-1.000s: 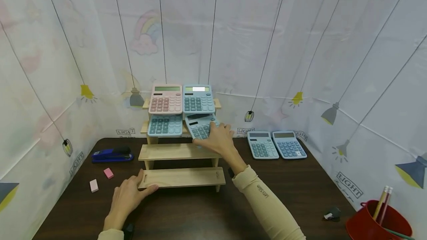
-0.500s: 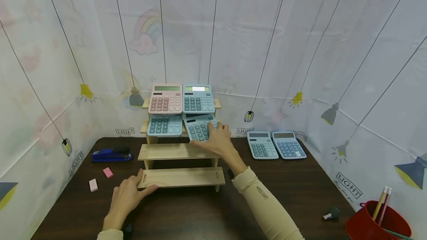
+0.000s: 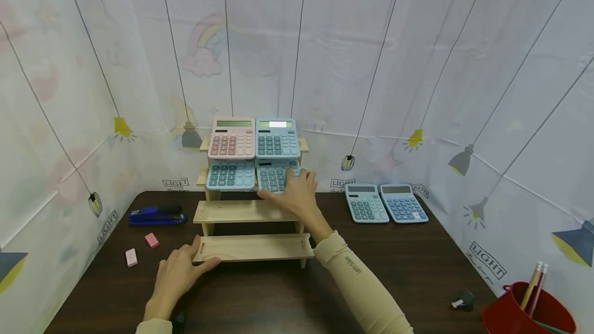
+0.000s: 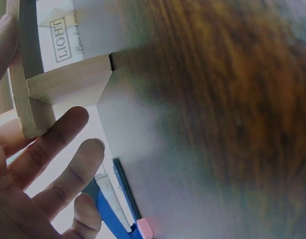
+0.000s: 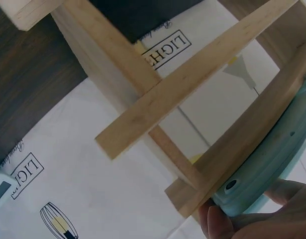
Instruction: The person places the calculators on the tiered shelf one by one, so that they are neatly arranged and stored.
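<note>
A tiered wooden stand (image 3: 252, 248) stands on the dark desk. On its second tier from the top, at the right, sits a light blue calculator (image 3: 271, 176), gripped by my right hand (image 3: 297, 195). The right wrist view shows fingers at the lower corner of that calculator (image 5: 262, 174), which touches the wooden shelf. Left of it is another blue calculator (image 3: 230, 174). A pink calculator (image 3: 232, 138) and a blue one (image 3: 277, 138) fill the top tier. My left hand (image 3: 176, 274) holds the left end of the lowest shelf by thumb and index finger, its other fingers spread.
Two blue calculators (image 3: 366, 203) lie at the right back. To the left are a blue stapler (image 3: 157, 216), a pink eraser (image 3: 151, 240) and a white eraser (image 3: 131, 257). A red bucket (image 3: 515, 316) with pencils and a small dark object (image 3: 462, 300) are at front right.
The calculator in my right hand has turned from a slant to nearly straight and shifted slightly left against its neighbour. My left hand has stayed at the shelf end.
</note>
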Action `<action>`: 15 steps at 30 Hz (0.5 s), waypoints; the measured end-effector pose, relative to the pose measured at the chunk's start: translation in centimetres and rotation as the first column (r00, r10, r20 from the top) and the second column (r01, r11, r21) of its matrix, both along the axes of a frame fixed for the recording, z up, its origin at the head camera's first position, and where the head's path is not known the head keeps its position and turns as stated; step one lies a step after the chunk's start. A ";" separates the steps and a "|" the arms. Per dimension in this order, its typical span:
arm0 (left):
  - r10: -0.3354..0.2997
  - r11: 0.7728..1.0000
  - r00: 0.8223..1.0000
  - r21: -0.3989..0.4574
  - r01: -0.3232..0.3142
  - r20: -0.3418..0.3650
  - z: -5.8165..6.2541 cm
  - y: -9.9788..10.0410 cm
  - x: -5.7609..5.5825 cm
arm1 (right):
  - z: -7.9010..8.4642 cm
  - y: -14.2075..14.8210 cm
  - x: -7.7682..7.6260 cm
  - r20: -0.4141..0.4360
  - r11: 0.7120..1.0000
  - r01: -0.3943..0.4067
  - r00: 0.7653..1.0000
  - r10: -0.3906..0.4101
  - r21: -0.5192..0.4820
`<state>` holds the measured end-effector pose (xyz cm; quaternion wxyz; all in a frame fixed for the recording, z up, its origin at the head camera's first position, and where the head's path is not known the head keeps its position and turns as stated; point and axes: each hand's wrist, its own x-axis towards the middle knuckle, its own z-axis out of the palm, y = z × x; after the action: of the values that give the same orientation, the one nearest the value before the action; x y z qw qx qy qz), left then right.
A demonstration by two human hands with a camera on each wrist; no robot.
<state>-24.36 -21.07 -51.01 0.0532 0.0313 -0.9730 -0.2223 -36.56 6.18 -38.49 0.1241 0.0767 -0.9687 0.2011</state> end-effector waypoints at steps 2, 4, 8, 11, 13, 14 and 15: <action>0.000 1.000 1.000 -0.003 0.000 -0.003 0.0 -0.1 0.0 | -0.1 -0.4 -0.2 -0.005 1.000 0.016 1.000 -0.016 0.004; -0.001 1.000 1.000 -0.009 0.001 -0.007 -0.1 -0.1 -0.1 | -0.2 -0.8 -0.4 -0.009 1.000 0.028 1.000 -0.028 0.005; -0.001 1.000 1.000 -0.013 0.001 -0.005 -0.2 -0.1 -0.1 | -0.4 -1.3 -0.7 -0.030 0.999 0.041 0.999 -0.040 0.001; 0.001 1.000 1.000 -0.012 -0.001 -0.005 -0.2 -0.1 -0.1 | -0.4 -1.6 -0.9 -0.045 0.999 0.043 0.998 -0.043 0.000; 0.003 1.000 1.000 -0.016 -0.003 -0.010 -0.2 -0.1 -0.1 | -0.4 -1.7 -1.1 -0.050 0.999 0.047 0.998 -0.047 0.003; 0.004 1.000 1.000 -0.018 -0.004 -0.013 -0.2 -0.1 -0.1 | -0.5 -1.8 -1.2 -0.052 0.999 0.050 0.997 -0.049 0.006; 0.004 1.000 1.000 -0.020 -0.004 -0.018 -0.2 -0.1 -0.1 | -0.5 -1.8 -1.3 -0.054 0.999 0.052 0.997 -0.052 0.008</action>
<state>-24.42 -21.19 -51.26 0.0626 0.0308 -0.9746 -0.2129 -37.85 4.36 -38.97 0.1549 0.0573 -0.9676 0.1911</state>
